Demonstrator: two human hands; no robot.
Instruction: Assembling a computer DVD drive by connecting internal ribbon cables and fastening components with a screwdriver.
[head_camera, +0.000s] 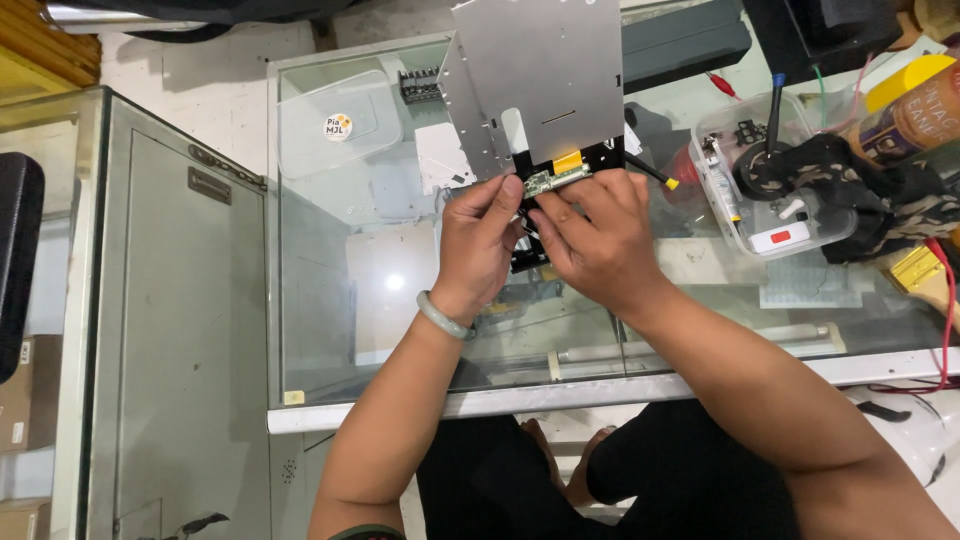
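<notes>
I hold a flat grey metal panel (540, 70) upright over the glass counter (330, 250), its black lower frame toward me. A small green circuit board (553, 180) with a yellow tape patch (567, 161) sits along the panel's bottom edge. My left hand (482, 245), with a pale green bangle on its wrist, grips the lower left of the frame, thumb near the board. The panel's lower right is gripped by my right hand (598, 240), whose fingers cover part of the black frame.
A clear plastic tub (745, 215) with small parts and a dark cloth (880, 195) lie at the right. A yellow-tipped tool (655, 175) pokes out behind my right hand. A clear lid (335, 125) lies at the back left. A paintbrush and red wire sit at the right edge.
</notes>
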